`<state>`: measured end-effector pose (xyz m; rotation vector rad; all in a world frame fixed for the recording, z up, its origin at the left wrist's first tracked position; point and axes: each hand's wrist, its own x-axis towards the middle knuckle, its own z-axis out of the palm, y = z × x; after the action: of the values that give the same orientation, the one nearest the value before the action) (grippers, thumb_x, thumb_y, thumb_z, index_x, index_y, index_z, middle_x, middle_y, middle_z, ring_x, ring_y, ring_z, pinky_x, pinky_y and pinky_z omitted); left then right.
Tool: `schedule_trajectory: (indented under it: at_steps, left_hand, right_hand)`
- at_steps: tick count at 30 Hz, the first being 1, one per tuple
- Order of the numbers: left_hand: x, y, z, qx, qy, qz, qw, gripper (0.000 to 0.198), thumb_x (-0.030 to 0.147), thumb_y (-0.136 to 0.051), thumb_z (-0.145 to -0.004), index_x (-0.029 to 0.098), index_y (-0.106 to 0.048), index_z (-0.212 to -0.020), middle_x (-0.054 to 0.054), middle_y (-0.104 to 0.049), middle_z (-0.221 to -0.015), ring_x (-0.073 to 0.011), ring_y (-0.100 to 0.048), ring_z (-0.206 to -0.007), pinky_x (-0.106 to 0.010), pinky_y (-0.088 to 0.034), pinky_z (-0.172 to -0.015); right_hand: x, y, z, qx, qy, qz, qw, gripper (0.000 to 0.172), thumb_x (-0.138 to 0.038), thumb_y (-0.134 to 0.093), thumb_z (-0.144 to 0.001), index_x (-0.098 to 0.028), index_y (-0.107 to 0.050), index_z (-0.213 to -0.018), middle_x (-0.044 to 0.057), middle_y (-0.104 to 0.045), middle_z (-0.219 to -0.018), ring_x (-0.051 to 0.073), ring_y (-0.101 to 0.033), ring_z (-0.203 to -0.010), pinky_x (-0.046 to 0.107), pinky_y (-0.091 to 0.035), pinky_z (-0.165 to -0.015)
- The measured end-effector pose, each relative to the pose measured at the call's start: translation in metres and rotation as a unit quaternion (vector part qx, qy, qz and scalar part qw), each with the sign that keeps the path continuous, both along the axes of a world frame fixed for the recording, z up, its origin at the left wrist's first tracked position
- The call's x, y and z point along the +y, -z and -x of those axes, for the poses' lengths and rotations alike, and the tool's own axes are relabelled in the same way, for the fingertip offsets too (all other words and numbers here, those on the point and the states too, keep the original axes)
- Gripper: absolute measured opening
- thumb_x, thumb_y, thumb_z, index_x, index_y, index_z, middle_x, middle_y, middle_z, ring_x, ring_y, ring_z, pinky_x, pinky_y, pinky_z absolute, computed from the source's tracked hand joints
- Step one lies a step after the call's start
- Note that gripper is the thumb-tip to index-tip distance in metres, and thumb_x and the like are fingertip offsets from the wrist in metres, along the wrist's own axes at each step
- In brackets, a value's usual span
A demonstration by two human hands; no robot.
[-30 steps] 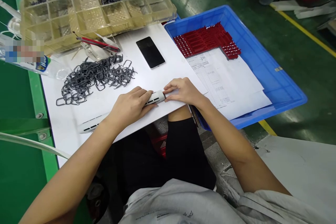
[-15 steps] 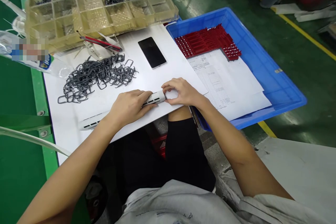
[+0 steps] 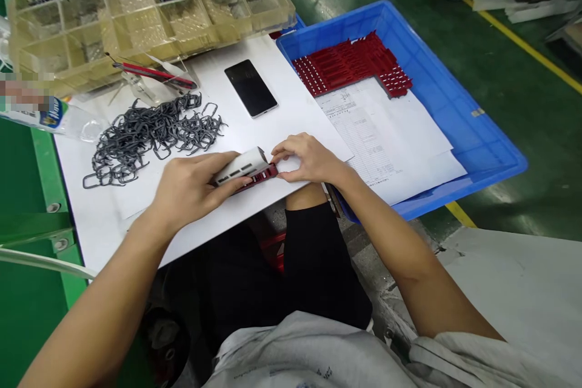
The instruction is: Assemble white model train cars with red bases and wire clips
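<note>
A white slotted piece (image 3: 243, 165) lies over the front part of the white tabletop, with a red slotted strip (image 3: 264, 177) showing along its lower edge. My left hand (image 3: 193, 188) is closed round the white piece, thumb below and fingers on top. At the right end, my right hand (image 3: 304, 159) pinches the tip of the red strip between thumb and fingertips. Behind my left hand is a pile of dark grey wire-like clips (image 3: 154, 127). A black phone (image 3: 251, 88) rests farther back on the tabletop.
A yellowish compartment box (image 3: 136, 18) stands at the back left, with red-handled tweezers (image 3: 157, 74) before it. A plastic bottle (image 3: 59, 118) lies at the left. On the right, a blue tray (image 3: 477, 133) holds red strips (image 3: 350, 66) and printed papers (image 3: 391, 139).
The white piece has turned and tilted up, and the red strip now shows beneath it. My left hand has moved left. The view has shifted slightly.
</note>
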<state>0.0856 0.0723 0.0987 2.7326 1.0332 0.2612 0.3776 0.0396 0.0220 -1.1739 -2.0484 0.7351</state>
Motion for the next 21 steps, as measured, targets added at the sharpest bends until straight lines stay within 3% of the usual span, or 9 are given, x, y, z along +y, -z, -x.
schedule_trajectory:
  at_steps: [4,10,13,16,21]
  left_hand:
    - [0.001,-0.002,-0.002,0.012,0.029,0.000,1.000,0.056,0.068,-0.048,-0.110,0.023,-0.075,-0.132,-0.011,-0.083,-0.108,-0.0323,-0.078,-0.098,-0.040,-0.058,-0.080]
    - [-0.004,0.018,-0.018,0.051,0.038,0.004,0.998,0.053,0.063,-0.048,-0.112,0.023,-0.076,-0.134,-0.014,-0.083,-0.119,-0.0347,-0.077,-0.109,-0.042,-0.060,-0.081]
    - [-0.004,0.022,-0.018,0.043,0.049,0.008,0.998,0.050,0.060,-0.051,-0.112,0.022,-0.076,-0.132,-0.015,-0.082,-0.121,-0.0346,-0.075,-0.112,-0.043,-0.060,-0.083]
    - [-0.004,0.024,-0.016,0.036,0.062,0.008,0.997,0.048,0.057,-0.050,-0.113,0.021,-0.074,-0.134,-0.015,-0.079,-0.123,-0.0345,-0.073,-0.115,-0.044,-0.059,-0.087]
    - [-0.008,0.028,-0.018,0.050,0.071,-0.064,0.994,0.047,0.055,-0.050,-0.113,0.020,-0.074,-0.133,-0.020,-0.074,-0.131,-0.0416,-0.064,-0.122,-0.056,-0.052,-0.096]
  right_hand:
    - [0.001,-0.001,-0.001,-0.002,0.003,0.013,1.000,0.030,-0.033,-0.090,-0.082,-0.022,-0.078,-0.108,0.004,-0.088,-0.106,0.030,-0.080,-0.102,0.047,-0.053,-0.103]
    - [0.000,-0.001,0.000,0.010,0.031,0.026,0.999,0.027,-0.031,-0.092,-0.080,-0.021,-0.082,-0.103,0.004,-0.088,-0.104,0.031,-0.082,-0.103,0.048,-0.058,-0.103]
    - [-0.003,-0.001,-0.003,0.050,0.018,0.044,0.998,0.049,-0.032,-0.096,-0.076,-0.020,-0.080,-0.121,0.006,-0.088,-0.115,0.030,-0.083,-0.104,0.046,-0.061,-0.104]
    - [-0.007,-0.003,-0.009,0.074,-0.003,0.043,0.996,0.076,-0.036,-0.099,-0.074,-0.024,-0.071,-0.143,0.007,-0.082,-0.136,0.031,-0.080,-0.119,0.047,-0.058,-0.113]
    - [-0.006,-0.007,-0.006,0.007,-0.028,0.017,0.999,0.069,-0.039,-0.094,-0.083,-0.027,-0.069,-0.146,0.006,-0.081,-0.135,0.034,-0.074,-0.125,0.051,-0.053,-0.114]
